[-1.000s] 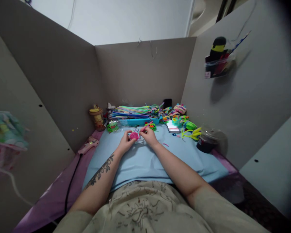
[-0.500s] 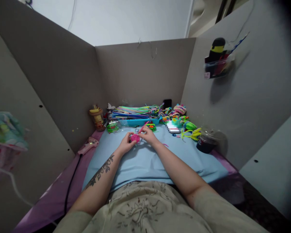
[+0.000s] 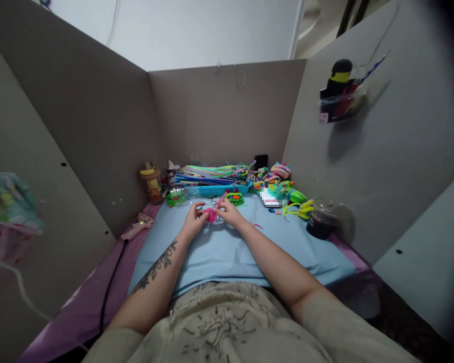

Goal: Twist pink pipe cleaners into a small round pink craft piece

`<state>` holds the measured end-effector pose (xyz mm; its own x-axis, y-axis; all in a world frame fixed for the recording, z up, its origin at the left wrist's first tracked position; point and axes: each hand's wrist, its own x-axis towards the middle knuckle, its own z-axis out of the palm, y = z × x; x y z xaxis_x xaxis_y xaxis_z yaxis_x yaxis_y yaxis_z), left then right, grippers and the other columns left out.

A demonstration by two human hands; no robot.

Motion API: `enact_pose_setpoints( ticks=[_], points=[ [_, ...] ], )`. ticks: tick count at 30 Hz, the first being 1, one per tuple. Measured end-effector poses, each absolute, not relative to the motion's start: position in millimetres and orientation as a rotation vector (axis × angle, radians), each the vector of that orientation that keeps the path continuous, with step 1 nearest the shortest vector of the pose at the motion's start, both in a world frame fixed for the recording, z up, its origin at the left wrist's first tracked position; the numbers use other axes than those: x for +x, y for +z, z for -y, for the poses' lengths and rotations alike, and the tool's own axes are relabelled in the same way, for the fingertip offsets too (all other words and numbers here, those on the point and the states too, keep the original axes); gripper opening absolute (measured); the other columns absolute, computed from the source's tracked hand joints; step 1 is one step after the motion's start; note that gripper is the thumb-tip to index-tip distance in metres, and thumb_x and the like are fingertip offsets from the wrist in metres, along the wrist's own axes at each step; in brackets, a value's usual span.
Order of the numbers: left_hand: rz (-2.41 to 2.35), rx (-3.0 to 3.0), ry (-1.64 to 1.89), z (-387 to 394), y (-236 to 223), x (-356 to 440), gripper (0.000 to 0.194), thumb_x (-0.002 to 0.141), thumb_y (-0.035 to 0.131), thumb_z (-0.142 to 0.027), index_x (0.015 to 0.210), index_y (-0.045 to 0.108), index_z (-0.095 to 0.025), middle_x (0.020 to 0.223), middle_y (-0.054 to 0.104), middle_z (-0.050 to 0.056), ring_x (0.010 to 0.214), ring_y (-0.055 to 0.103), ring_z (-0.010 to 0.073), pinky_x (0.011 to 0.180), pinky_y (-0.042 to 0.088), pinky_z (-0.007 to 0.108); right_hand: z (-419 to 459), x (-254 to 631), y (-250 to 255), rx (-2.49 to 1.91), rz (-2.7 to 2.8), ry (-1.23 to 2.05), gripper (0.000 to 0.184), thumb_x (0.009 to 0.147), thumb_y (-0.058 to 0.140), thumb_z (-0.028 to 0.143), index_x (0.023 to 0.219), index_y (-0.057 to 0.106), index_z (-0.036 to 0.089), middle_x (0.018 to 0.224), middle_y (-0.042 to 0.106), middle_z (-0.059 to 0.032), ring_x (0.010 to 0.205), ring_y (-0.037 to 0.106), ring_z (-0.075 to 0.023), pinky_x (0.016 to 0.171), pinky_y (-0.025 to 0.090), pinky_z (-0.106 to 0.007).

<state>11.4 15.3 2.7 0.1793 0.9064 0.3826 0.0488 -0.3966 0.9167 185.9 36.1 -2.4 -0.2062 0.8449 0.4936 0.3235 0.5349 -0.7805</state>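
Note:
A small coil of bright pink pipe cleaner [image 3: 211, 216] is held between my two hands, just above the light blue cloth. My left hand [image 3: 194, 221] grips the coil's left side with the thumb pressed on it and the other fingers curled. Fingers of my right hand [image 3: 230, 212] pinch its right side, where a loose pink end sticks up and away. The fingertips partly cover the coil. Just behind my right hand lies a green ring-shaped pipe cleaner piece with orange bits [image 3: 235, 198].
A blue tray [image 3: 219, 191] of many-coloured pipe cleaners stands at the back. Finished fuzzy pieces [image 3: 280, 171] and yellow stems [image 3: 298, 208] lie right, near a dark lidded tub [image 3: 321, 222]. A pink glue gun [image 3: 138, 228] and a brown cup [image 3: 151, 184] are left. Grey panels enclose three sides.
My left fingers have lifted and loosened a little around the pink coil, which has turned slightly. My right hand has shifted slightly left, and the loose pink end has moved with it.

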Motion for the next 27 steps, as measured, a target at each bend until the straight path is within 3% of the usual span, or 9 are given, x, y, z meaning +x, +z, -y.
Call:
enact_pose_setpoints(
  ticks=[13, 20, 27],
  points=[
    [-0.908, 1.411, 1.260, -16.4, 8.5, 8.7, 0.064, 0.056, 0.074, -0.042, 0.106, 0.043, -0.015, 0.060, 0.062, -0.003, 0.049, 0.055, 0.0099, 0.053, 0.040, 0.021, -28.4, 183.3, 5.1, -0.959, 1.804, 0.628, 0.015, 0.077, 0.058, 0.031, 0.073, 0.060, 0.017, 0.097, 0.048, -0.0047, 0.096, 0.049, -0.0189, 0.074, 0.041, -0.029],
    [-0.873, 1.394, 1.217, -20.4, 7.1, 3.3, 0.070, 0.057, 0.075, -0.043, 0.113, 0.042, -0.015, 0.064, 0.063, -0.001, 0.053, 0.058, 0.0121, 0.056, 0.042, 0.023, -27.8, 181.6, 7.5, -0.940, 1.764, 0.677, 0.018, 0.077, 0.057, 0.035, 0.073, 0.059, 0.018, 0.098, 0.048, -0.0052, 0.096, 0.049, -0.0186, 0.065, 0.041, -0.025],
    [-0.873, 1.471, 1.209, -16.8, 4.4, 11.5, 0.066, 0.063, 0.070, -0.042, 0.116, 0.041, -0.015, 0.064, 0.062, -0.002, 0.054, 0.057, 0.0123, 0.054, 0.042, 0.023, -29.4, 182.7, 3.6, -0.950, 1.749, 0.630, 0.019, 0.076, 0.057, 0.036, 0.072, 0.058, 0.018, 0.096, 0.048, -0.0049, 0.097, 0.048, -0.0188, 0.077, 0.042, -0.030]
  ],
)
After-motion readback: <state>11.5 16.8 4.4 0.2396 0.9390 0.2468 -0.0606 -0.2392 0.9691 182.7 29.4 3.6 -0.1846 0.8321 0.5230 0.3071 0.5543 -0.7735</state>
